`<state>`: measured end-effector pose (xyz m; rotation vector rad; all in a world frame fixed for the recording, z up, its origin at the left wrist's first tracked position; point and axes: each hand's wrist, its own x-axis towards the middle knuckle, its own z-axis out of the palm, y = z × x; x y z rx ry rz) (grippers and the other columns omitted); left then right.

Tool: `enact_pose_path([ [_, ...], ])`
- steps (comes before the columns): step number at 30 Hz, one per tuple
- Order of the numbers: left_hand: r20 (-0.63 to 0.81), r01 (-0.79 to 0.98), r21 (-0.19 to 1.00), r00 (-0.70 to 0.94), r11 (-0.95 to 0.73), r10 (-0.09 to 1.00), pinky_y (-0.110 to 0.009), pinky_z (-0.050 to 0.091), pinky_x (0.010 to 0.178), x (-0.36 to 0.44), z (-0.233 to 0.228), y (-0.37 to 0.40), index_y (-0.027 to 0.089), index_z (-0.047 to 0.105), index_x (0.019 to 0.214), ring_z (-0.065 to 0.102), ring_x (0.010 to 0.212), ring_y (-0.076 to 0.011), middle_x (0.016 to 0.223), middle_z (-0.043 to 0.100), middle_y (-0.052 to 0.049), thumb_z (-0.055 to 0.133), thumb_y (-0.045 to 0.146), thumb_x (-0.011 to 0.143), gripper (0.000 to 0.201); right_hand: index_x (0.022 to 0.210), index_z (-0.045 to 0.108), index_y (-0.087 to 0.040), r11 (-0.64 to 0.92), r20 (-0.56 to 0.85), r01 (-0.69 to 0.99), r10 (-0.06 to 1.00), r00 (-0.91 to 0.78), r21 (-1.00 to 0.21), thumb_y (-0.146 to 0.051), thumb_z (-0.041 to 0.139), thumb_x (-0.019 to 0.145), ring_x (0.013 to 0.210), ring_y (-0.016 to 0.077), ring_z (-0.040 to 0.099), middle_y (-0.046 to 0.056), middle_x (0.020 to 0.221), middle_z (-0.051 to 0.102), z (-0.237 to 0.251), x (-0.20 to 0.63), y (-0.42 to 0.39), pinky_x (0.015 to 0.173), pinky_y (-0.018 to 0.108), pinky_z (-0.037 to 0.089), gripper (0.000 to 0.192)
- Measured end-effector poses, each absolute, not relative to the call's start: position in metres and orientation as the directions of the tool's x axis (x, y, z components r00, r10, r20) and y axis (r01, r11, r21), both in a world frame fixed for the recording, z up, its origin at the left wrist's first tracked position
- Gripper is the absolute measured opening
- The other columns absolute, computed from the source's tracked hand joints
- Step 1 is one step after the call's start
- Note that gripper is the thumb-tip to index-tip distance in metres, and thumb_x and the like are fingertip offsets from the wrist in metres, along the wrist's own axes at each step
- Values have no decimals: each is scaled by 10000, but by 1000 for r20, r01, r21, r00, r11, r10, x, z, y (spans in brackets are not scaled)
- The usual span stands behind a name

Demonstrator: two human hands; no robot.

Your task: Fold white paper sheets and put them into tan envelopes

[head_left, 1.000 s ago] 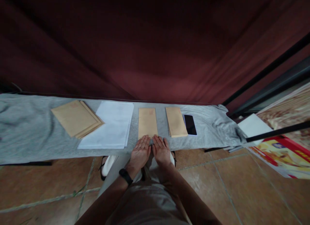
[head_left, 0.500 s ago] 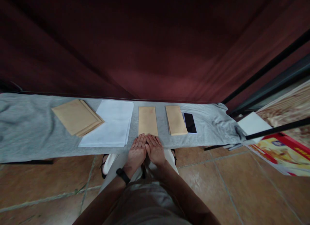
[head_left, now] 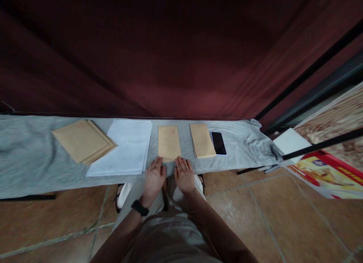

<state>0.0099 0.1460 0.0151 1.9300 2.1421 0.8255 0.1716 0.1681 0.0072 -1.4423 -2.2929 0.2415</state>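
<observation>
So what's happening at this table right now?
A person stands at a table covered with a grey cloth. Both hands lie flat at the near end of a single brown envelope, the left hand and right hand apart with fingers spread, not gripping it. To the left lie white sheets and a fanned pile of brown envelopes; to the right, another envelope stack beside a phone.

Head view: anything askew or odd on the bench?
Mostly tidy. The left envelope stack lies rotated and fanned, unlike the two squared envelopes. The grey cloth is rumpled at its right end, by the phone.
</observation>
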Motion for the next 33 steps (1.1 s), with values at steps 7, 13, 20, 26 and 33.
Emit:
enact_pose_path([
  [7,124,719,660,-391,219,912,-484,540,968,5,22,183,96,437,1453,669,1069,-301,1079,688,-143,653,225,816,685,1421,571,-103,428,267,839,897,-352,-335,-199,504,962,1341,283,525,154,1455,586,14,162,170,1224,465,258,474],
  [13,-70,287,935,-422,206,904,-332,577,751,7,28,200,123,409,1436,686,742,-183,802,680,-1,589,105,777,684,1311,634,-115,365,237,880,923,-302,-304,-237,533,962,1199,316,600,192,1333,651,22,147,178,1130,491,370,383],
  [20,136,343,939,-271,-36,953,-315,548,732,38,62,195,154,466,1440,628,714,-162,781,617,18,614,243,842,622,1015,704,-175,109,70,649,994,-86,-753,-216,499,949,950,292,696,178,1002,731,41,150,202,911,426,519,219],
  [26,186,348,935,-334,-63,924,-342,568,799,36,54,187,201,556,1361,632,1101,-242,1230,616,-127,667,428,852,568,753,584,-220,-156,-157,122,988,8,-980,-411,487,926,713,222,712,67,719,702,31,153,214,706,343,591,275],
  [33,-268,41,954,-315,295,910,-295,563,595,23,24,180,158,592,1234,680,645,-171,723,673,3,651,386,852,449,716,507,-251,-362,-350,-289,932,-94,-886,-485,651,825,691,202,706,17,660,649,16,138,198,760,370,626,295],
])
